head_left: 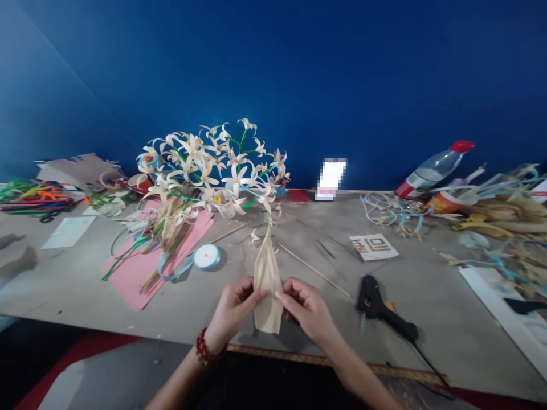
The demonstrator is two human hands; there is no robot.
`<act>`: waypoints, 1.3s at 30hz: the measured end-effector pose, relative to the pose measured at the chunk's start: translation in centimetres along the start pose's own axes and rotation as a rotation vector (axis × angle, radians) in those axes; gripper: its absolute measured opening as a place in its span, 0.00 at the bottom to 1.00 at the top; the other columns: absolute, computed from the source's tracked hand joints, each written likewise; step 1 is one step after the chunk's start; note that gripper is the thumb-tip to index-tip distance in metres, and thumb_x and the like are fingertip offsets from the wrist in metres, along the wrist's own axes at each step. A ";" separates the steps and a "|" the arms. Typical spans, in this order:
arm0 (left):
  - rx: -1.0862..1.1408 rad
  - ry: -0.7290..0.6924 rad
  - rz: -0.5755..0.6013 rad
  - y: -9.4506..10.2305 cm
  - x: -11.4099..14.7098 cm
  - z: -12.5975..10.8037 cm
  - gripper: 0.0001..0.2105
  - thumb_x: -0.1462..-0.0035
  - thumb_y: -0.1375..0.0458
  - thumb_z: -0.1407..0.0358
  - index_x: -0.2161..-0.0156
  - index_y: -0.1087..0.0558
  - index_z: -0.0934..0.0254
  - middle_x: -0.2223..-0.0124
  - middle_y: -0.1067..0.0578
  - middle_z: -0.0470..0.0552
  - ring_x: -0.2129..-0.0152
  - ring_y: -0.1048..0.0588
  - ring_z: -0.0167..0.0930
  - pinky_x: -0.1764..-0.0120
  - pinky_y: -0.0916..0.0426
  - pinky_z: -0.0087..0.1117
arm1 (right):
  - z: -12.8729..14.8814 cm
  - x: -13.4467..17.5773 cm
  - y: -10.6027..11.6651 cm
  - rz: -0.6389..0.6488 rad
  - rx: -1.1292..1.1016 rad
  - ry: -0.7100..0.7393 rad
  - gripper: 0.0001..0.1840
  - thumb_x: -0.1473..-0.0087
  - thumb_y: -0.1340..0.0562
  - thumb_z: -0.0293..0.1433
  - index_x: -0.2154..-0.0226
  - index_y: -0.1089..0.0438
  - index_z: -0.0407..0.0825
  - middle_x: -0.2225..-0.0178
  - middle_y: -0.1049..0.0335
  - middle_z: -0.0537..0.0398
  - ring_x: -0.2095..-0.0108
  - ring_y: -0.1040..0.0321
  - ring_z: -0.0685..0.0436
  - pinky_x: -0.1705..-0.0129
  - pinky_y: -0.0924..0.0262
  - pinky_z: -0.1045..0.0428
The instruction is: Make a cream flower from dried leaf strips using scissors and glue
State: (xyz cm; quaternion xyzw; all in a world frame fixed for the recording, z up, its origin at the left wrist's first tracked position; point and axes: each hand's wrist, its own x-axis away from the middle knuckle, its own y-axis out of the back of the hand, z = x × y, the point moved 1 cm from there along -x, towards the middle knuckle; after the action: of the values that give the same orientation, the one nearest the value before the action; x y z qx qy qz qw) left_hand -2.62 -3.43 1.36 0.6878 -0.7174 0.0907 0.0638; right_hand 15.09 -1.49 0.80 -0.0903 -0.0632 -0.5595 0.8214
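Observation:
A pale, dried corn husk (pixel 268 273) stands upright between my hands, its pointed tip up and its wide cut end down. My left hand (pixel 236 310) pinches its left edge between thumb and fingers; a red bead bracelet circles that wrist. On the opposite edge, my right hand (pixel 308 307) pinches the husk the same way. Both thumbs lie on its near face, and the fingertips behind it are hidden. A thin wooden stick (pixel 314 270) lies just beyond my right hand. Farther right rests a black glue gun (pixel 382 310).
White handmade flowers (pixel 209 165) on green stems fill the back left. Pink paper (pixel 132 273) and a blue ribbon roll (pixel 207 257) lie at left. A red-capped bottle (pixel 436 171) leans at back right near an orange cup (pixel 453 199). Another person's blurred hand (pixel 19 265) shows far left.

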 end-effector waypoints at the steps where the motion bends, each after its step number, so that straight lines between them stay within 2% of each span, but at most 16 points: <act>1: 0.042 0.020 -0.031 0.0 0.0 0.0 0.17 0.50 0.33 0.52 0.71 0.24 0.68 0.75 0.27 0.46 0.77 0.31 0.27 0.73 0.37 0.25 | 0.1 0.1 0.1 -0.014 0.008 0.010 0.24 0.48 0.34 0.51 0.77 0.38 0.50 0.81 0.43 0.64 0.81 0.42 0.53 0.78 0.45 0.57; 4: 0.196 0.076 -0.132 -0.1 -0.2 0.0 0.18 0.56 0.29 0.53 0.74 0.27 0.67 0.78 0.30 0.43 0.80 0.35 0.23 0.75 0.39 0.23 | 0.4 0.6 0.4 -0.042 0.023 0.074 0.24 0.46 0.36 0.51 0.78 0.37 0.50 0.81 0.41 0.63 0.81 0.42 0.52 0.77 0.43 0.56; 6: 0.312 0.125 -0.122 -0.3 -0.3 0.1 0.18 0.56 0.29 0.54 0.73 0.27 0.66 0.79 0.29 0.43 0.82 0.35 0.22 0.77 0.41 0.22 | 0.8 0.6 0.5 -0.052 -0.007 0.123 0.23 0.42 0.39 0.50 0.75 0.33 0.49 0.78 0.35 0.58 0.78 0.39 0.50 0.74 0.40 0.54; 8: 0.405 0.205 0.005 -0.9 -0.4 0.2 0.17 0.55 0.29 0.55 0.73 0.27 0.67 0.80 0.29 0.44 0.83 0.35 0.22 0.78 0.42 0.22 | 1.1 0.4 0.6 -0.038 -0.030 0.169 0.20 0.42 0.39 0.50 0.67 0.28 0.49 0.70 0.30 0.54 0.72 0.35 0.48 0.70 0.37 0.53; 10: 0.456 0.288 0.164 -1.7 -0.5 0.3 0.17 0.58 0.29 0.56 0.77 0.26 0.68 0.82 0.29 0.46 0.85 0.35 0.23 0.79 0.41 0.24 | 1.2 0.0 0.5 0.008 -0.023 0.207 0.18 0.44 0.36 0.48 0.63 0.26 0.51 0.66 0.31 0.53 0.67 0.34 0.46 0.66 0.36 0.52; 13: 0.477 0.357 0.280 -2.6 -0.6 0.7 0.18 0.61 0.28 0.54 0.79 0.25 0.69 0.85 0.31 0.47 0.87 0.34 0.25 0.78 0.38 0.27 | 1.2 -0.3 0.5 0.049 -0.083 0.225 0.15 0.45 0.34 0.45 0.71 0.28 0.50 0.68 0.34 0.55 0.66 0.33 0.45 0.63 0.35 0.51; 15: 0.456 0.346 0.267 -2.8 -0.7 1.0 0.17 0.60 0.27 0.56 0.77 0.23 0.69 0.82 0.27 0.49 0.85 0.32 0.25 0.77 0.37 0.27 | 1.3 -0.3 0.6 0.033 -0.136 0.219 0.16 0.45 0.34 0.44 0.74 0.31 0.50 0.70 0.36 0.56 0.70 0.33 0.46 0.66 0.35 0.51; 17: 0.450 0.297 0.197 -2.5 -0.9 1.1 0.14 0.60 0.26 0.60 0.72 0.21 0.69 0.77 0.23 0.49 0.81 0.30 0.25 0.74 0.36 0.25 | 1.5 -0.1 0.8 0.025 -0.086 0.246 0.16 0.45 0.34 0.44 0.75 0.32 0.50 0.71 0.36 0.56 0.71 0.35 0.47 0.68 0.37 0.51; 20: 0.507 0.241 0.085 -1.9 -1.1 1.0 0.18 0.54 0.30 0.52 0.67 0.19 0.67 0.70 0.20 0.50 0.75 0.27 0.28 0.67 0.32 0.27 | 2.0 0.1 0.8 0.001 0.050 0.296 0.18 0.45 0.34 0.44 0.77 0.34 0.50 0.73 0.35 0.56 0.70 0.37 0.46 0.66 0.40 0.51; 22: 0.497 0.211 0.100 -1.6 -1.1 0.7 0.22 0.52 0.33 0.47 0.64 0.19 0.67 0.67 0.19 0.52 0.70 0.25 0.31 0.62 0.30 0.30 | 2.0 0.1 0.8 -0.028 0.033 0.236 0.19 0.45 0.35 0.45 0.77 0.35 0.50 0.75 0.37 0.58 0.72 0.40 0.48 0.69 0.43 0.52; 25: 0.386 0.158 0.146 -1.3 -0.9 0.3 0.18 0.56 0.28 0.56 0.62 0.20 0.68 0.65 0.19 0.53 0.68 0.24 0.32 0.61 0.30 0.30 | 1.5 0.1 0.8 -0.030 -0.110 0.075 0.19 0.49 0.32 0.46 0.75 0.35 0.50 0.78 0.39 0.62 0.77 0.43 0.51 0.73 0.46 0.55; 27: 0.374 0.181 0.150 -1.4 -0.7 0.1 0.16 0.55 0.28 0.60 0.63 0.20 0.68 0.67 0.19 0.52 0.71 0.24 0.31 0.63 0.30 0.29 | 1.3 0.1 0.8 0.025 -0.241 -0.010 0.19 0.51 0.30 0.45 0.73 0.35 0.50 0.77 0.37 0.62 0.77 0.41 0.52 0.72 0.44 0.55; 30: 0.412 0.226 0.165 -1.6 -0.7 0.0 0.16 0.53 0.29 0.59 0.63 0.21 0.69 0.69 0.19 0.52 0.74 0.25 0.30 0.67 0.30 0.29 | 1.2 0.2 0.9 0.122 -0.374 -0.088 0.18 0.51 0.29 0.44 0.68 0.33 0.49 0.73 0.32 0.59 0.75 0.37 0.52 0.70 0.40 0.55; 32: 0.409 0.211 0.149 -1.6 -0.7 0.0 0.16 0.54 0.28 0.59 0.63 0.21 0.69 0.70 0.19 0.51 0.75 0.25 0.29 0.67 0.30 0.28 | 1.3 0.2 0.8 0.138 -0.373 -0.103 0.19 0.53 0.28 0.43 0.67 0.32 0.49 0.72 0.32 0.59 0.73 0.36 0.52 0.70 0.41 0.56; 35: 0.397 0.176 0.112 -1.6 -0.6 0.3 0.16 0.56 0.27 0.60 0.64 0.21 0.69 0.68 0.19 0.51 0.73 0.26 0.28 0.65 0.31 0.26 | 1.3 0.3 0.8 0.086 -0.273 -0.096 0.21 0.56 0.26 0.44 0.71 0.32 0.49 0.77 0.36 0.63 0.76 0.40 0.53 0.73 0.44 0.57; 39: 0.380 0.163 0.119 -1.4 -0.5 0.8 0.16 0.53 0.28 0.59 0.61 0.20 0.67 0.66 0.19 0.51 0.71 0.25 0.28 0.64 0.31 0.27 | 1.1 0.1 1.1 0.039 -0.149 -0.082 0.22 0.55 0.28 0.48 0.74 0.33 0.48 0.81 0.38 0.64 0.80 0.43 0.54 0.76 0.46 0.56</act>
State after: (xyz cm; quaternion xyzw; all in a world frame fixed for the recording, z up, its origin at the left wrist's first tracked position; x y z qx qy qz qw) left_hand -1.15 -3.21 0.56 0.6342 -0.7192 0.2833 -0.0148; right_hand 16.11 -0.99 1.81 -0.1753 -0.0533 -0.5424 0.8199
